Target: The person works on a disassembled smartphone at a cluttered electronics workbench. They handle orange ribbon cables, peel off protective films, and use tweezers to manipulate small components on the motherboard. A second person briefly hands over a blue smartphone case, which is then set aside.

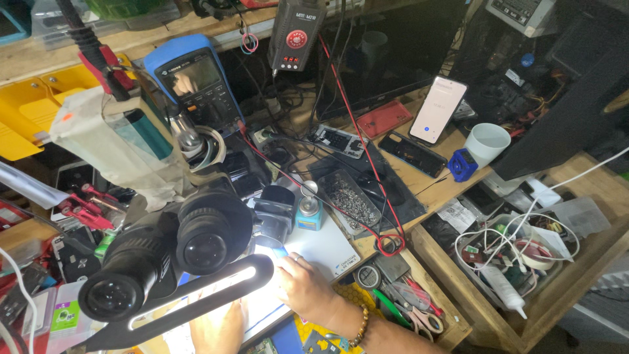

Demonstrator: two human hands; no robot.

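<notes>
At lower centre, the right hand rests fingers together on the white work mat under the microscope; the left hand lies beside it, grip unclear.

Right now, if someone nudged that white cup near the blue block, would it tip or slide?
The white cup looks empty and thin-walled, so it is probably light and would likely slide or topple at a small push. It widens toward the rim, which may make it a bit top-heavy. It stands close to the bench edge, beside the blue block, so a fall seems possible.

White-lit phone screen leans right; blue meter's dark screen left.
</notes>
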